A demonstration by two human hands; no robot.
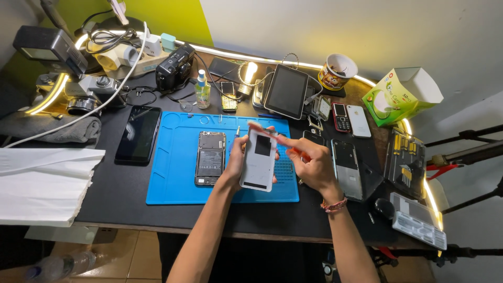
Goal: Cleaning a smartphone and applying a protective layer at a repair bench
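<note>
Black desk, blue mat | left hand grips white phone back by edges | right hand fingers pinched at its top | light, stiff, likely slippery.

Green-white carton far right, open; dark tablet screen propped centre back; black phone screen left of blue mat

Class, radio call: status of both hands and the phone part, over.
Left hand grips white rectangular phone back cover. Right hand fingers touch its top edge. Opened black phone lies beside on blue rubber mat.
</note>
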